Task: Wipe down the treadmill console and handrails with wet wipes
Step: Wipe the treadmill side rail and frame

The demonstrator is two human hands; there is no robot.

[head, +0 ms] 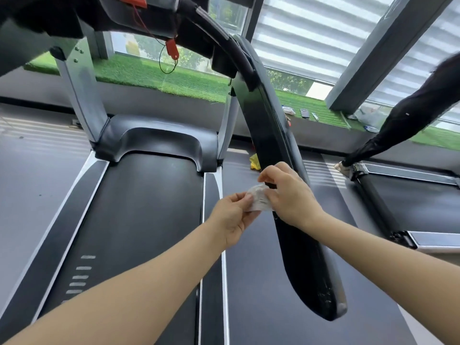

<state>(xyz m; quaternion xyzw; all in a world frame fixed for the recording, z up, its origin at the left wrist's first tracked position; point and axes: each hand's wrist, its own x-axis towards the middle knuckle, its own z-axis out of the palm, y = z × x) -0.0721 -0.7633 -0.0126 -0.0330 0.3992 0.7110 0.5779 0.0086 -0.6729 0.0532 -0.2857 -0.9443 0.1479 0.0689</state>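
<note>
Both the left hand (pixel 234 215) and right hand (pixel 286 195) pinched one wet wipe (pixel 258 201) beside the handrail (pixel 268 125); tugging apart could have torn it.

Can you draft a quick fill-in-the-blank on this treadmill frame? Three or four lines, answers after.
1. The crumpled wet wipe is pinched between ____ hands.
2. The right hand is at the treadmill's black ____ handrail.
3. The safety clip dangling on a cord below the console is coloured ____.
4. The ledge under the window is covered in green artificial ____.

Answers: both; right; red; grass
</note>
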